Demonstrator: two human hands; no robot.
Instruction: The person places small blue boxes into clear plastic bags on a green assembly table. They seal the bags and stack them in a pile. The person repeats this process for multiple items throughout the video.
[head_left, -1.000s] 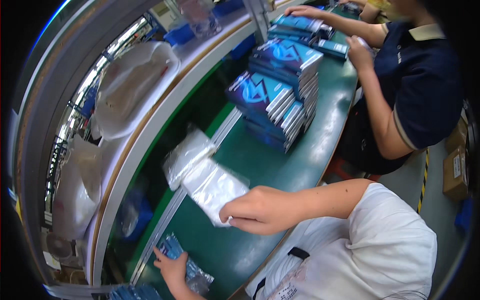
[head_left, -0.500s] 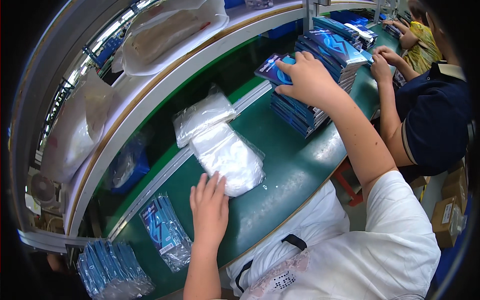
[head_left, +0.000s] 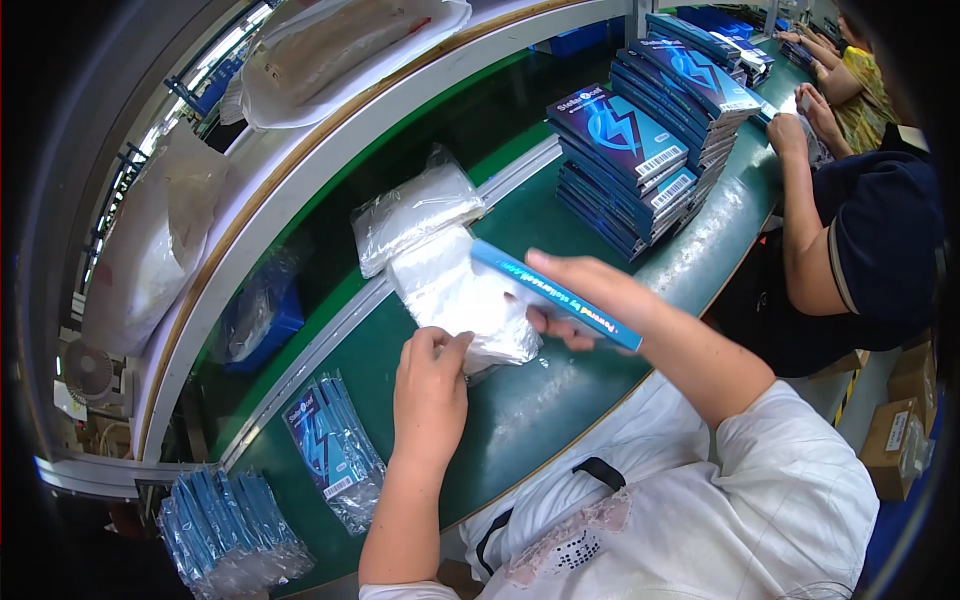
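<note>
My right hand [head_left: 592, 298] grips a thin, flat blue box [head_left: 556, 292], held tilted with its narrow printed side up, above the stack of clear plastic bags [head_left: 455, 285]. At the near end of that stack, my left hand [head_left: 435, 385] has its fingers curled, thumb and forefinger pinching the edge of a clear bag. Beyond my right hand stand tall piles of matching boxes [head_left: 625, 140] in blue and purple with a lightning design. Left of my left hand lie several boxes in clear bags [head_left: 330, 445], with another bagged row [head_left: 225, 530] at the lower left.
A green worktop [head_left: 510, 420] runs from lower left to upper right, with a metal rail [head_left: 310, 375] along it. Above is a shelf [head_left: 300, 145] with white plastic sacks. A blue bin [head_left: 265, 325] sits beneath it. A co-worker's arm [head_left: 805, 225] is at the right.
My right hand has left the box piles with one box and come back over the bags. My left hand's spread fingers have curled in at the bag stack's edge.
</note>
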